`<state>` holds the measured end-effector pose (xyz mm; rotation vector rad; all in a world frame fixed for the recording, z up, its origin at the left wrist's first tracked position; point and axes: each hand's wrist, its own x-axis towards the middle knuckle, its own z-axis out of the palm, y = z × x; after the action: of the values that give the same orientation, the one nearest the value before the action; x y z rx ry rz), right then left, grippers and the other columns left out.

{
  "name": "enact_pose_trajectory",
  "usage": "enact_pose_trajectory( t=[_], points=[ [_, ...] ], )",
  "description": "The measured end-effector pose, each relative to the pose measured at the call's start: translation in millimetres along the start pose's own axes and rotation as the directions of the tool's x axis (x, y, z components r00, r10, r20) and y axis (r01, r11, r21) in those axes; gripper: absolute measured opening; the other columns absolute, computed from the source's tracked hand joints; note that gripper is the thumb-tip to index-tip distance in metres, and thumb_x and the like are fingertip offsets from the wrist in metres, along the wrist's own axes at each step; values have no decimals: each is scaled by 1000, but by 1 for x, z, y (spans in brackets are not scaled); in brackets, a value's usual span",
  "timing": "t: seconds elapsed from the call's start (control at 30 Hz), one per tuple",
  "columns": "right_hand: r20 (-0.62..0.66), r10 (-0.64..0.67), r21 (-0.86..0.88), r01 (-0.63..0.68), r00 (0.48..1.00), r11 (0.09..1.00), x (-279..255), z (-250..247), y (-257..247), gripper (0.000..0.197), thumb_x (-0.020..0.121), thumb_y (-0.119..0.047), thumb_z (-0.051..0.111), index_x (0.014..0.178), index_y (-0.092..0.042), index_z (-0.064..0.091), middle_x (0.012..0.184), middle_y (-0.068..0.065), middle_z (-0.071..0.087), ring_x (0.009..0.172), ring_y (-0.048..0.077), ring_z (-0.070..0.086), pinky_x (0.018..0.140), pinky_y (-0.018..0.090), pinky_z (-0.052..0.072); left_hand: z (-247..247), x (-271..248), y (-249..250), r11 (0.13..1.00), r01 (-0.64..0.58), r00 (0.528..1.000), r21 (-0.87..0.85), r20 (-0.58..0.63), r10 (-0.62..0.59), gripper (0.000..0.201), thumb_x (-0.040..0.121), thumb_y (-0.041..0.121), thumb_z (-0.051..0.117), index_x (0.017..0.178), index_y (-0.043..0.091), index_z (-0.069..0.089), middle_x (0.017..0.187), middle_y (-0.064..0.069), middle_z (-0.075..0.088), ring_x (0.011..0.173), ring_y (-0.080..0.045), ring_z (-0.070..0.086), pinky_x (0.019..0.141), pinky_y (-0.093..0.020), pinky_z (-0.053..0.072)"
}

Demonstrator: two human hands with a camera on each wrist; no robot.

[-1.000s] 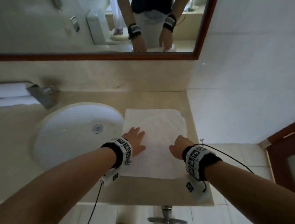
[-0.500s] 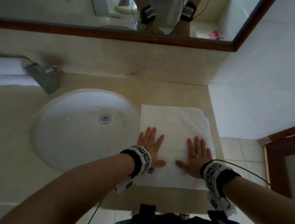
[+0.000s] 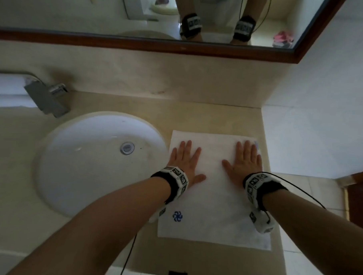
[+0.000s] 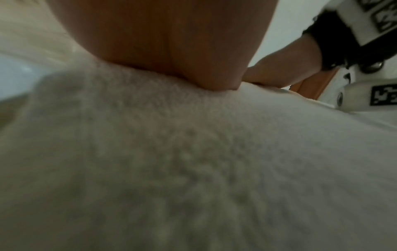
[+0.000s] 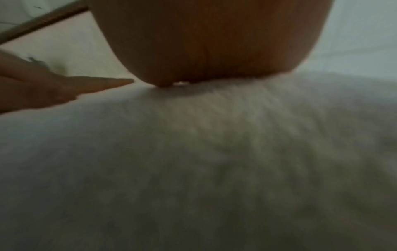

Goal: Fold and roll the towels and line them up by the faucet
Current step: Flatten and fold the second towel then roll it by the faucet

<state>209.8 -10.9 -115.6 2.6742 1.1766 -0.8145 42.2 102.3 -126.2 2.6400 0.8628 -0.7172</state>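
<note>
Both hands lie flat, fingers straight, pressing the white folded towel: left hand near its sink-side edge, right hand by the far right corner; its long axis runs from the wrists toward the fingertips, so rolling likely goes that way; a blue pinwheel emblem, no legible writing, sits beneath the left wrist.

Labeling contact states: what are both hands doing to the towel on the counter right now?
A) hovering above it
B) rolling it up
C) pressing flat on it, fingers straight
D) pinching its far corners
C: the left hand and right hand lie palm-down with straight fingers on the flat white towel, which shows no roll.
</note>
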Motion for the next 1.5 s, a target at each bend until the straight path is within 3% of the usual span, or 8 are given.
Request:
enact_pose_trajectory(
  t=[0.2, 0.37, 0.5, 0.63, 0.77, 0.97, 1.13, 1.5],
  points=[
    [80, 77, 36, -80, 994, 996, 9, -26, 30, 96, 89, -67, 31, 148, -11, -20, 156, 9, -26, 145, 26, -20, 120, 42, -2, -5, -1, 6, 999, 40, 999, 18, 27, -41, 95, 84, 70, 34, 146, 24, -22, 150, -11, -34, 140, -30, -29, 116, -47, -10],
    [185, -146, -151, 175, 972, 973, -36, -12, 32, 89, 92, -64, 24, 148, -11, -22, 153, 8, -32, 143, 26, -25, 119, 40, -3, 3, -29, 37, 988, -142, 990, 68, 17, 141, 94, 85, 68, 36, 146, 26, -22, 151, -10, -34, 139, -31, -30, 114, -48, -13],
    [214, -144, -139, 176, 966, 975, -43, 10, 26, 93, 91, -64, 27, 146, -12, -25, 152, 9, -34, 142, 26, -28, 119, 41, -8, 31, -47, 50, 979, -190, 979, 75, 89, 184, 105, 77, 73, 45, 145, 30, -22, 150, -10, -36, 137, -33, -33, 112, -51, -15],
    [128, -102, -82, 113, 986, 990, -37, 1, 12, 92, 90, -65, 27, 148, -12, -22, 154, 10, -31, 143, 27, -24, 119, 42, -6, 25, -46, 49, 990, -140, 988, 32, 64, 137, 113, 72, 75, 51, 144, 32, -24, 150, -10, -36, 138, -33, -31, 113, -51, -13],
    [72, -148, -38, 151, 986, 988, -26, 1, -14, 89, 91, -65, 22, 148, -13, -23, 154, 9, -31, 144, 27, -24, 119, 42, -6, 22, -47, 47, 998, -55, 998, -17, 17, 55, 103, 78, 72, 45, 146, 29, -20, 152, -9, -32, 140, -32, -28, 113, -47, -14],
    [95, 109, 48, -114, 989, 992, -15, -10, 4, 95, 90, -67, 28, 148, -10, -22, 155, 11, -28, 144, 28, -22, 118, 41, -7, 25, -51, 40, 997, -22, 999, -74, 30, 25, 94, 85, 68, 38, 147, 25, -18, 153, -10, -30, 141, -31, -27, 113, -47, -13],
    [42, 43, 55, -45, 998, 997, -4, -13, -20, 88, 94, -60, 26, 148, -10, -21, 155, 9, -28, 145, 26, -22, 119, 41, -6, -14, -18, 39, 944, 142, 984, -298, -62, -168, 81, 95, 49, 34, 147, 18, -19, 154, -10, -26, 143, -30, -21, 117, -45, -4],
    [45, 75, 57, -77, 996, 995, 28, -20, -19, 89, 93, -61, 27, 148, -10, -22, 155, 11, -29, 144, 26, -23, 119, 42, -8, -10, 8, -2, 964, 216, 973, -155, -46, -225, 85, 91, 62, 26, 146, 18, -21, 152, -11, -31, 141, -30, -26, 114, -46, -11]
  ],
)
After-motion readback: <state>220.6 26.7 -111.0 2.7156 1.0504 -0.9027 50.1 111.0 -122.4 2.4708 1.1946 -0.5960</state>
